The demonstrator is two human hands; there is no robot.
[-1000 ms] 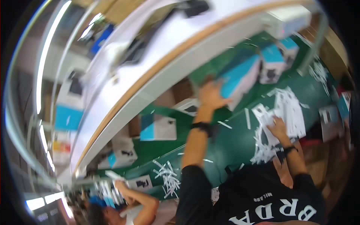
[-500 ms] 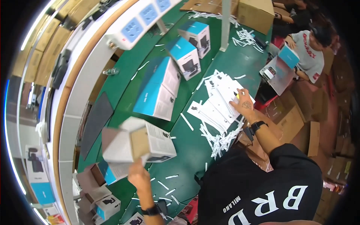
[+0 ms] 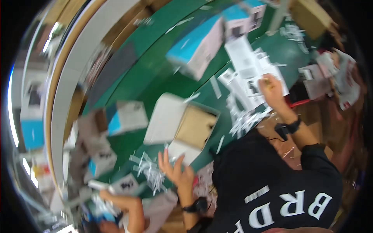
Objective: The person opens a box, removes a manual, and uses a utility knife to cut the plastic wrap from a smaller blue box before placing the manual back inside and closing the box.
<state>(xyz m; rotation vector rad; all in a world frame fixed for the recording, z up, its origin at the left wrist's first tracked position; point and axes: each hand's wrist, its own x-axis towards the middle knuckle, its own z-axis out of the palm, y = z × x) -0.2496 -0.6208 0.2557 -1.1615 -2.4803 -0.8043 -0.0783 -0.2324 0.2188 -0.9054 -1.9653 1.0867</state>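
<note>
- Far left: a blue-and-white box (image 3: 32, 112) stands beyond the curved, wood-edged shelf (image 3: 58, 81).
- Lower left: the bent arm (image 3: 126, 204) of another person reaches in from the lower edge, near small white-and-blue boxes (image 3: 126, 118) on the green table (image 3: 155, 85).
- Left of centre: a loose heap of white paper strips (image 3: 150, 173) lies on the table, just beside the left hand.
- Centre, below: the left hand (image 3: 176, 171) is spread wide, fingers apart and slightly bent, with nothing visible in its grasp; its fingertips are at the near flap of the open box — contact cannot be told.
- Centre: the open box (image 3: 196, 126) rests on the table with white flaps folded outward and a brown cardboard interior facing up.
- Centre, above: a closed blue-and-white box (image 3: 198, 48) lies well apart from the open box.
- Right of centre: printed white sheets (image 3: 248, 70) overlap one another on the table, with more strips below them.
- Right: the right hand (image 3: 272, 91) has its fingers curled at the sheets' edge; blur hides whether it pinches one — the grip cannot be told.
- Far right: a person in a grey shirt (image 3: 345, 79) is near a brown carton (image 3: 311, 17).
</note>
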